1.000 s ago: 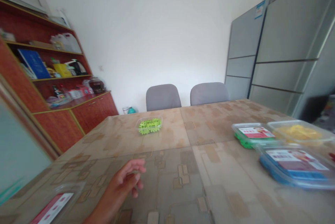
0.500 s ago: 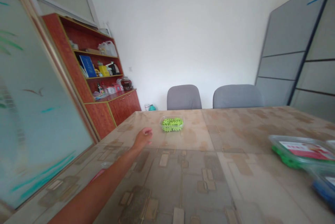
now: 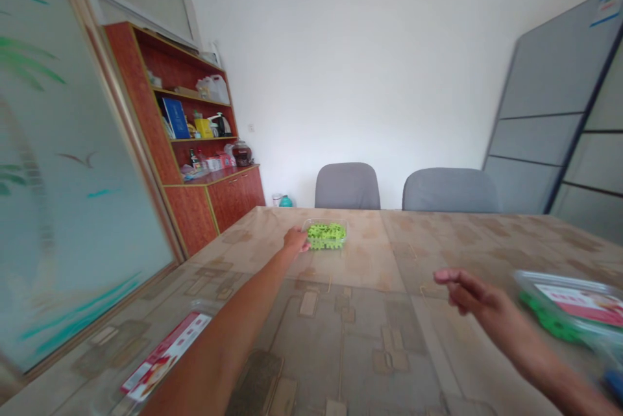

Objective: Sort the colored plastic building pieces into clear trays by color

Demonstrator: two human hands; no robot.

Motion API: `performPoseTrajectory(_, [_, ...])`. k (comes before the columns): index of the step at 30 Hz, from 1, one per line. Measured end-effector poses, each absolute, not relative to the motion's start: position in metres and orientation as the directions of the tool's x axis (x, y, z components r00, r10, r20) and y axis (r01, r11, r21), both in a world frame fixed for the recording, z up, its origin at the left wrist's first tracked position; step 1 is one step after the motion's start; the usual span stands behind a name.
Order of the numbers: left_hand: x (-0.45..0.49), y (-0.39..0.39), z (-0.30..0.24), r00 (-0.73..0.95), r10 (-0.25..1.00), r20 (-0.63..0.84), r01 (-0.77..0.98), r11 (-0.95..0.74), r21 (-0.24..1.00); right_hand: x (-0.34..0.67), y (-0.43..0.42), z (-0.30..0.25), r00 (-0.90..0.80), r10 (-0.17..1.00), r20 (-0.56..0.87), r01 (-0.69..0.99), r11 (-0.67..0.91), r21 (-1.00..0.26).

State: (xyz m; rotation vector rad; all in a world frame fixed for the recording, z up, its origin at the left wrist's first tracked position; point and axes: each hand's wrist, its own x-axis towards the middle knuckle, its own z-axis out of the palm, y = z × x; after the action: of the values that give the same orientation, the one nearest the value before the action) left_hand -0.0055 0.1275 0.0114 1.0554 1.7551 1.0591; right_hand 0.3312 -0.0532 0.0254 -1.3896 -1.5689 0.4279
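Observation:
On the far part of the table stands a clear plastic container (image 3: 327, 244) filled with bright green, knobbly pieces. My left hand (image 3: 296, 239) is at its left side, fingers closed on the edge; the fingertips are partly hidden. My right hand (image 3: 467, 293) is over the table at the right, fingers stretched forward and apart, holding nothing. Closest to it is a lidded clear container (image 3: 555, 318) of green pieces with a red and white label.
A clear lid with a red and white label (image 3: 163, 357) lies at the near left, partly behind my left forearm. Blue pieces (image 3: 613, 382) show at the right edge. Two grey chairs (image 3: 346, 186) stand behind the patterned table (image 3: 341, 312).
My left hand has moved right and reached the container of green pieces. My right hand has come into view from the right. The view has shifted slightly left.

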Motion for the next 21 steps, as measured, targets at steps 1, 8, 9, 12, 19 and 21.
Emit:
performPoseTrajectory(1, [-0.005,0.126,0.013,-0.313,0.923,-0.222,0.234,0.302,0.924,0.323,-0.051,0.02,0.074,0.912,0.403,0.554,0.298,-0.777])
performPoseTrajectory(8, [-0.002,0.06,0.015,-0.107,0.95,-0.295,0.203,0.311,0.928,0.289,-0.075,0.012,-0.258,0.864,0.433,0.606,0.494,-0.623])
performPoseTrajectory(9, [-0.003,0.043,0.014,-0.065,0.951,-0.302,0.198,0.309,0.93,0.283,-0.082,0.014,-0.294,0.844,0.449,0.606,0.528,-0.595])
performPoseTrajectory(12, [-0.005,-0.016,0.013,0.042,0.953,-0.299,0.169,0.288,0.943,0.264,-0.102,0.02,-0.385,0.782,0.491,0.601,0.616,-0.51])
performPoseTrajectory(19, [-0.006,-0.12,0.004,0.191,0.917,-0.349,0.113,0.333,0.936,0.231,-0.142,0.035,-0.622,0.702,0.347,0.529,0.703,-0.475])
performPoseTrajectory(21, [-0.007,-0.134,0.0,0.206,0.909,-0.363,0.083,0.353,0.932,0.229,-0.149,0.037,-0.659,0.665,0.353,0.489,0.734,-0.471])
